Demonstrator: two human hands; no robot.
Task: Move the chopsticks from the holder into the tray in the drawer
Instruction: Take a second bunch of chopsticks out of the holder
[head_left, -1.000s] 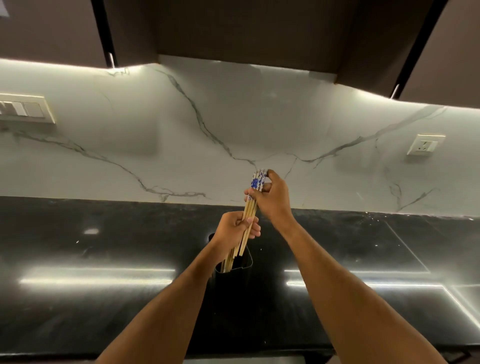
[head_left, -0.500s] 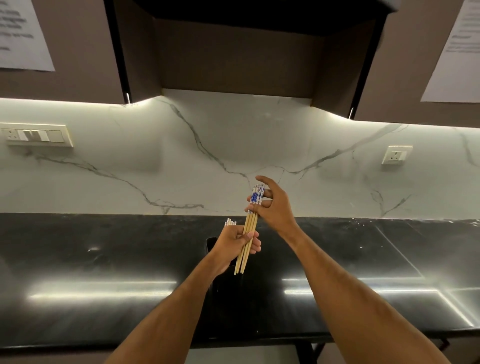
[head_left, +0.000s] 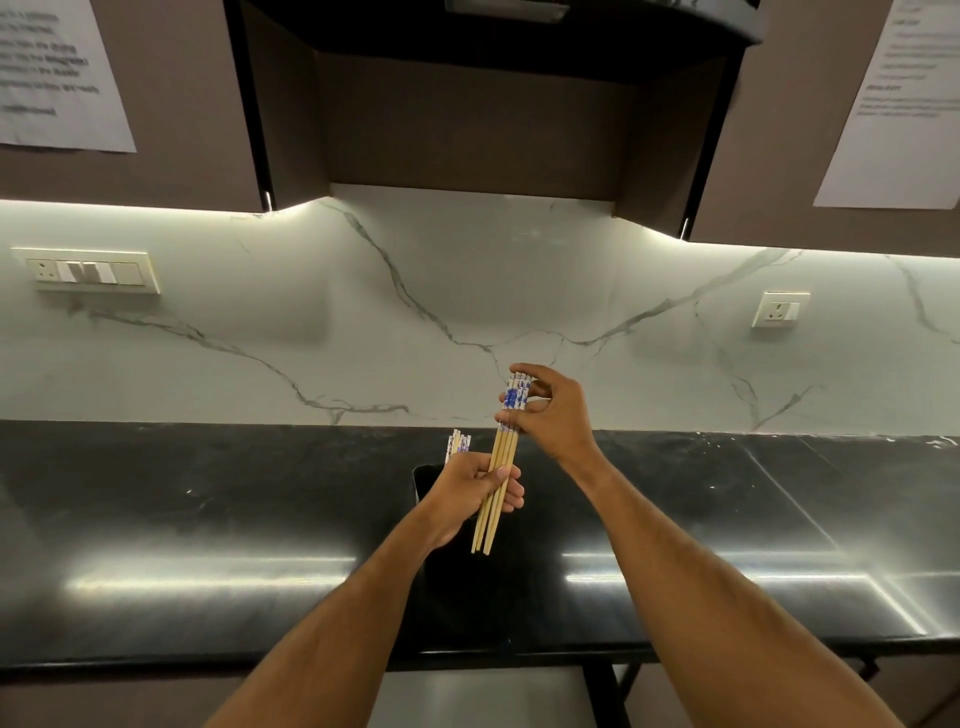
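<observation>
I note the black countertop (head_left: 208, 519) running wall to wall under a pale marble backsplash (head_left: 467, 291), dark cabinets above. On it, near the front edge, stands the black holder (head_left: 431, 480), hard to read against the dark stone; a few blue-and-white chopstick tops (head_left: 459, 442) stick up behind my left hand, so I judge some remain inside. My left hand (head_left: 470, 496) curls round the lower half of a lifted bundle of chopsticks (head_left: 500, 467), its tips hanging free in front of the holder, clear of its rim. My right hand (head_left: 550, 410) pinches the patterned top ends, I think to square the sticks so they travel as one. Neither drawer nor tray is in view; the carry down to them is not yet begun.
</observation>
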